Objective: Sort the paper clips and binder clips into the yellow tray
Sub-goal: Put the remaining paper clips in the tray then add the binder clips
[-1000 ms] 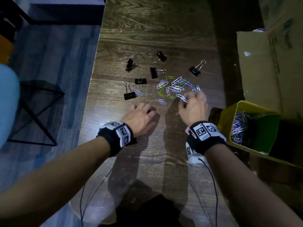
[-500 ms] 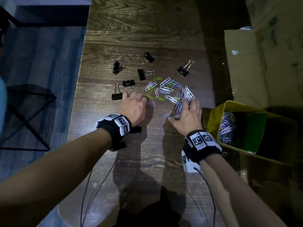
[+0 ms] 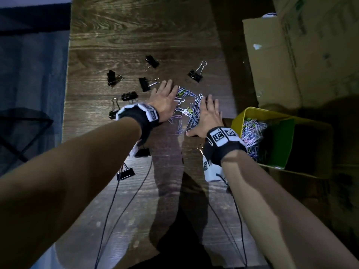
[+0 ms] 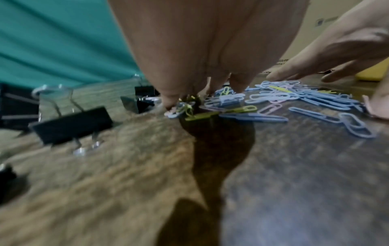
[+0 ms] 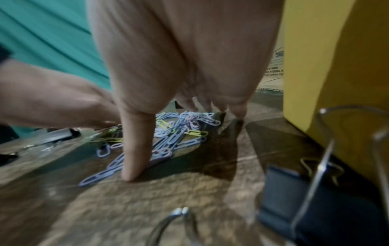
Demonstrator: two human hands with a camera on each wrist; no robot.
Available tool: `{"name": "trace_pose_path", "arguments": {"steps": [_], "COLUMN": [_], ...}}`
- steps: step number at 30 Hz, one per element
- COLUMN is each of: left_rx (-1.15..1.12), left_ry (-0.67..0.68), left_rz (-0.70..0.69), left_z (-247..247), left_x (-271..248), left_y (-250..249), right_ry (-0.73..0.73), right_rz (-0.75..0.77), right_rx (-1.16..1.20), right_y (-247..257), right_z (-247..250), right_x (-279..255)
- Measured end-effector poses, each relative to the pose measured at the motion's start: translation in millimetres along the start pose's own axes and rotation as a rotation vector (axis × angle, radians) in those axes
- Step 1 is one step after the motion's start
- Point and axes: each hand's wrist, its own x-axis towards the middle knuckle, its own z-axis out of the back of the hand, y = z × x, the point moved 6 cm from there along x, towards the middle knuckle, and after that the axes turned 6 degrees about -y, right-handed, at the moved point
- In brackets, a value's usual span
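A dim wooden bench point(image 3: 120, 45) carries loose paper clips point(image 3: 187, 111) between two flattened hands, black binder clips point(image 3: 144, 84) scattered to the left; half a second ago the left hand point(image 3: 165, 101) sat by a binder clip, and now it has swung in against the pile, so the clips look corralled for scooping; the right hand point(image 3: 208, 117) walls the other side, each grip open with fingers straight, touching clips but holding none; the yellow tray point(image 3: 240, 118) stands just right, already part filled

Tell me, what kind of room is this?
Probably a home or office workspace: a wooden table strewn with paper clips and binder clips, and cardboard boxes beside it.
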Motion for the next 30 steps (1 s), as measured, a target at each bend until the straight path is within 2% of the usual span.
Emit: {"name": "trace_pose_path", "arguments": {"steps": [2, 6, 9, 13, 15, 18, 21, 25, 27, 30], "left_rx": [-0.036, -0.134, -0.168, -0.132, -0.072, -0.001, 0.061, -0.015, -0.104, -0.162], "left_ry": [-0.022, -0.033, -0.054, -0.083, -0.036, 0.085, 0.113, 0.138, 0.095, -0.126], "left_rz": [0.003, -0.058, -0.064, -0.072, -0.137, -0.158, -0.212, -0.309, -0.298, -0.169], "left_z": [-10.2, -33.2, -33.6, -6.0, 2.8, 1.0, -9.4, -30.2, -31.3, -18.0], "left_x": [-13.7, -53.8, -58.4, -22.3, 1.2, 20.2, 7.3, -41.5, -59.4, -68.1], "left_y": [-0.7, -10.8, -14.0, -26.1, -39.7, -47.2, -46.3, -37.3, -25.8, 3.0], "right_ry": [0.029, -0.041, -0.086, -0.240, -0.250, -0.264, -0.295, -0.200, -0.235, -0.133], "right_rz": [0.020, 0.167, 0.227, 0.100, 0.053, 0.089, 0.052, 0.060, 0.081, 0.072], "right_rx": [-0.001, 0.021, 0.097, 0.072, 0.041, -0.034, -0.072, 0.011, 0.059, 0.018], "right_y": [0.4, 11.8, 13.0, -4.5, -13.1, -20.3, -26.9, -9.9, 1.1, 9.9], "right_z": [-3.4, -19.5, -29.8, -28.9, -35.3, -55.1, -65.8, -50.0, -30.9, -18.5], "right_x": [0.8, -21.4, -41.8, -63.5, -76.2, -94.3, -102.0, -98.8, -86.5, -56.0]}}
